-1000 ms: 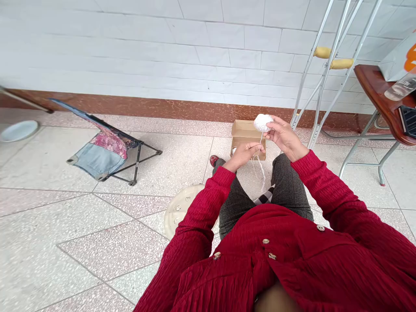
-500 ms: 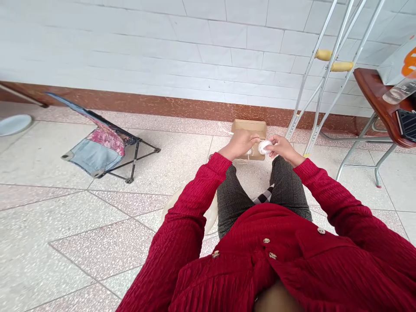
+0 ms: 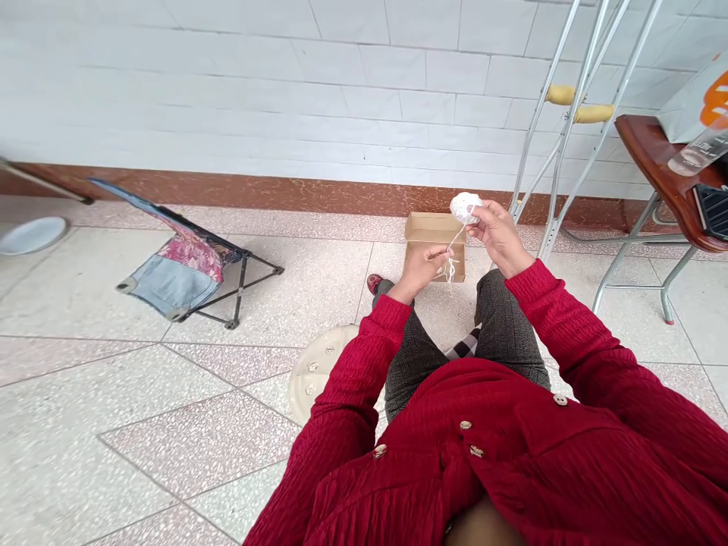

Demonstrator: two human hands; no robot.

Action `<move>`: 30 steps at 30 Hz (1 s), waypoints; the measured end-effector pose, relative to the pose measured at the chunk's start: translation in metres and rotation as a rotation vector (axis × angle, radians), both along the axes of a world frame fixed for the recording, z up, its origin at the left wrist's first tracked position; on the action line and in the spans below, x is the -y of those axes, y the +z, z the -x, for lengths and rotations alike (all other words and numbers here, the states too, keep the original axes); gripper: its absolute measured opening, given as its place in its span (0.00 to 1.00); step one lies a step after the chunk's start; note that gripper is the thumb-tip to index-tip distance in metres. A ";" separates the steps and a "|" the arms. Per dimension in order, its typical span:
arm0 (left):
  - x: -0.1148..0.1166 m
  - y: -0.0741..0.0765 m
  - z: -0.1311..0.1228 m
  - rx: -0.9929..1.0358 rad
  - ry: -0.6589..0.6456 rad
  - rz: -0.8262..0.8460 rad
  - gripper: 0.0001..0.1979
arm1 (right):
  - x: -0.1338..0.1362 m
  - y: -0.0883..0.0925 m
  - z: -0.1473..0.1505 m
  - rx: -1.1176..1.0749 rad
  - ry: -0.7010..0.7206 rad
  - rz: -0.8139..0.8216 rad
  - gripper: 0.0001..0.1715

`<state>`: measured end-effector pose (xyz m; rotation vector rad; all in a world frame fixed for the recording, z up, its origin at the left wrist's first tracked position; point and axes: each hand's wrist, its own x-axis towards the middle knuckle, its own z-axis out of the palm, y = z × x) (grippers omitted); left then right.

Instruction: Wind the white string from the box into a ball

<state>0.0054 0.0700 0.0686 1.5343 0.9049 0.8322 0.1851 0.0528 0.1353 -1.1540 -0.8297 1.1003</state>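
Observation:
A white ball of yarn (image 3: 465, 207) is gripped in my right hand (image 3: 497, 231), raised above the right back corner of an open cardboard box (image 3: 435, 227). My left hand (image 3: 425, 267) is lower and to the left, its fingers pinched on the yarn strand (image 3: 456, 236) that runs down from the ball. Loose white strands (image 3: 451, 271) hang beside the left fingertips, over the box. The box stands on the floor by the wall, and its inside is partly hidden by my left hand and the strands.
A folding stool (image 3: 176, 277) stands at the left, near a white dish (image 3: 34, 236). Crutches (image 3: 560, 152) lean at the right beside a brown chair (image 3: 654, 163) holding a bag and a bottle. A round beige stool (image 3: 312, 368) shows by my left arm.
My right hand has moved up with the yarn ball, away from my left hand. My left hand has come slightly down, and a strand now stretches between them.

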 end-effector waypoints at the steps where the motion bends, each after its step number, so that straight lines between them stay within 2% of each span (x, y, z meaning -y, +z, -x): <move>1: -0.001 -0.004 0.001 0.039 0.025 0.017 0.11 | 0.003 0.007 -0.001 -0.008 0.021 -0.008 0.22; 5: -0.005 -0.010 0.002 0.060 0.063 -0.012 0.09 | 0.015 0.028 0.001 -0.064 0.106 -0.003 0.22; 8: -0.010 -0.011 -0.001 -0.020 0.058 -0.137 0.07 | 0.021 0.035 0.008 -0.151 0.148 0.006 0.20; 10: -0.013 -0.013 -0.003 -0.052 0.072 -0.152 0.07 | 0.023 0.037 0.010 -0.212 0.184 0.006 0.19; 12: -0.015 -0.017 -0.003 -0.018 0.102 -0.081 0.09 | 0.024 0.036 0.009 -0.239 0.221 0.010 0.20; 17: -0.013 -0.024 0.005 0.277 0.088 0.146 0.14 | 0.023 0.037 -0.005 -0.306 0.220 0.040 0.22; 20: -0.010 -0.031 0.014 0.321 0.075 0.204 0.15 | 0.023 0.039 -0.013 -0.380 0.200 0.009 0.22; 23: -0.008 -0.046 0.023 0.332 0.075 0.294 0.16 | 0.023 0.046 -0.018 -0.396 0.177 -0.014 0.20; 26: -0.011 -0.068 0.032 0.234 0.047 0.360 0.15 | 0.025 0.058 -0.021 -0.331 0.145 -0.045 0.19; 30: -0.024 -0.090 0.043 -0.168 0.039 0.253 0.09 | 0.024 0.070 -0.026 -0.218 0.096 -0.102 0.18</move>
